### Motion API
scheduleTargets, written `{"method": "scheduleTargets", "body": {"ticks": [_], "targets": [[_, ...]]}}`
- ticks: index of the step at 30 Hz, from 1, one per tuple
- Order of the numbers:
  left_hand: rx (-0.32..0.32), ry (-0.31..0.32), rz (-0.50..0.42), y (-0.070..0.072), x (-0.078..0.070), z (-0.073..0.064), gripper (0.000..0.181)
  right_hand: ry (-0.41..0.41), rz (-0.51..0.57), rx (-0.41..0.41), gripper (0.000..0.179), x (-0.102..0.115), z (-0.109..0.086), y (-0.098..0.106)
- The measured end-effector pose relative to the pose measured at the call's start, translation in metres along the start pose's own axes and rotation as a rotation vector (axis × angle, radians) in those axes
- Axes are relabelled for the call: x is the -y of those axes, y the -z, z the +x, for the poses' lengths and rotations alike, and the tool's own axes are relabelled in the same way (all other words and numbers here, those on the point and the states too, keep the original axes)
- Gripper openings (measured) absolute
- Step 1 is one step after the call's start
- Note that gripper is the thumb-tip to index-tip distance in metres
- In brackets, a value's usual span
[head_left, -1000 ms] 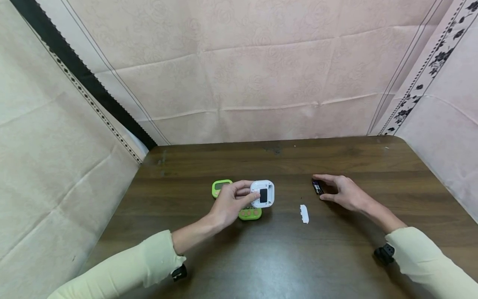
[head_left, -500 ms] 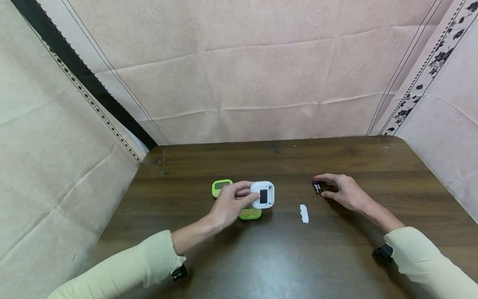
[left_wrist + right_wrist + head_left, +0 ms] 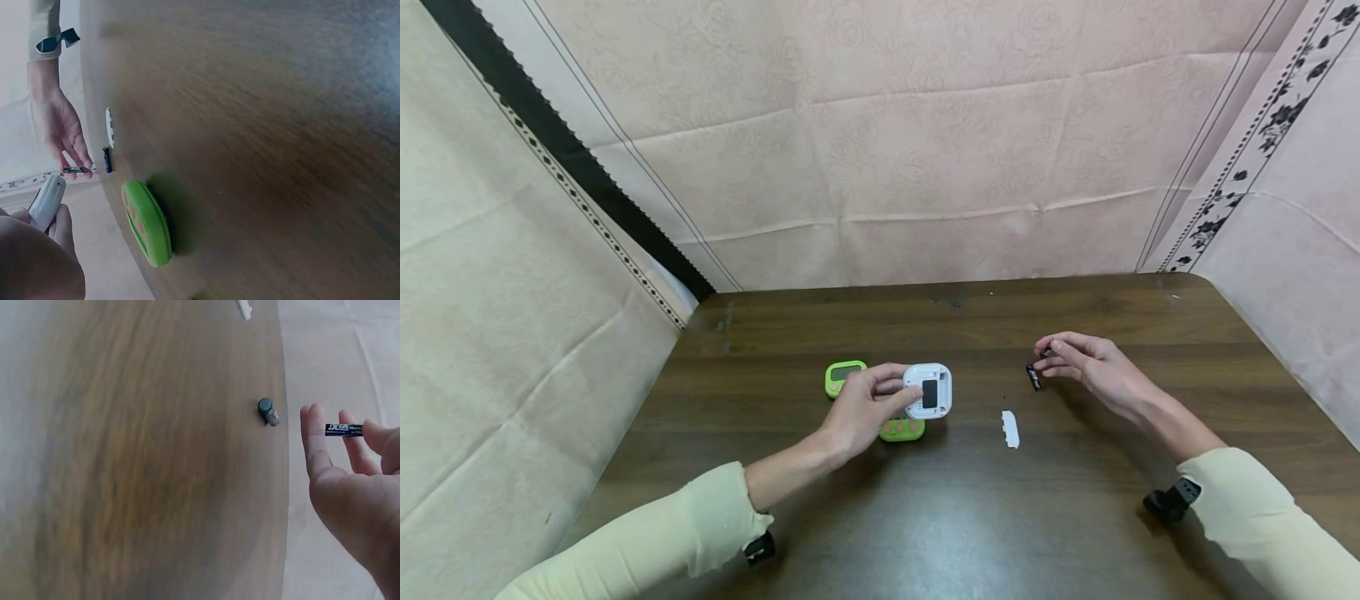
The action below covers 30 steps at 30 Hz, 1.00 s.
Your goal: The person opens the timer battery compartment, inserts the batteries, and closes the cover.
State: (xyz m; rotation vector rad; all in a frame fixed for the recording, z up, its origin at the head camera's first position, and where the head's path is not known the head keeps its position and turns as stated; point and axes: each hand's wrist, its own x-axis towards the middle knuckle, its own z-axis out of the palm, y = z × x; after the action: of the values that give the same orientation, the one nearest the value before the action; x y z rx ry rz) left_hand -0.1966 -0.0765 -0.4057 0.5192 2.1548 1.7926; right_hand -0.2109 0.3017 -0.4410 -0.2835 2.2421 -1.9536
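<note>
My left hand (image 3: 868, 408) holds a white digital timer (image 3: 937, 379) with its back facing up, thumb on top near a black rectangle. An uncovered battery slot shows along its right side. My right hand (image 3: 1097, 375) is raised a little above the table and pinches a small dark battery (image 3: 340, 430) between thumb and fingers. Another battery (image 3: 1033, 377) lies on the table just below those fingers. Nearer to me lies a narrow white battery cover (image 3: 1011, 430), between the two hands. A green timer (image 3: 902, 431) lies partly hidden under the white one.
A second green timer (image 3: 833, 386) with a grey screen lies behind my left hand, which partly covers it. The brown wooden table (image 3: 970, 517) ends at a back edge against a pale cloth (image 3: 925, 167) hanging behind.
Two batteries lay side by side at my right fingers; one is now lifted off the table in a pinch. The right hand has turned and risen slightly. The left hand stays put.
</note>
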Motion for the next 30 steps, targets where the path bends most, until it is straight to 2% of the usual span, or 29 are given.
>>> {"method": "scheduleTargets", "body": {"ticks": [2,4,10,15,21,26,30], "targets": [[0.003,-0.001,-0.005,0.000,0.001,0.000,0.030,-0.014,0.076,0.015,0.049,0.000,0.001,-0.002],[0.012,0.001,-0.022,0.000,0.001,0.001,0.029,-0.042,0.107,0.023,0.048,0.000,0.001,-0.005],[0.039,0.011,-0.083,-0.001,0.002,0.001,0.030,-0.111,0.100,0.039,0.048,0.004,-0.003,-0.017],[0.035,0.032,-0.089,-0.001,0.002,0.001,0.030,-0.108,0.079,0.118,0.046,0.010,-0.004,-0.031],[0.031,0.043,-0.054,0.001,0.002,0.002,0.031,-0.090,0.076,0.214,0.043,0.019,-0.005,-0.051],[0.027,0.045,-0.043,0.001,0.001,0.002,0.030,-0.050,0.131,0.216,0.036,0.025,-0.008,-0.069],[0.027,0.037,-0.033,0.001,0.002,0.002,0.030,-0.073,0.151,0.186,0.034,0.030,-0.012,-0.082]]}}
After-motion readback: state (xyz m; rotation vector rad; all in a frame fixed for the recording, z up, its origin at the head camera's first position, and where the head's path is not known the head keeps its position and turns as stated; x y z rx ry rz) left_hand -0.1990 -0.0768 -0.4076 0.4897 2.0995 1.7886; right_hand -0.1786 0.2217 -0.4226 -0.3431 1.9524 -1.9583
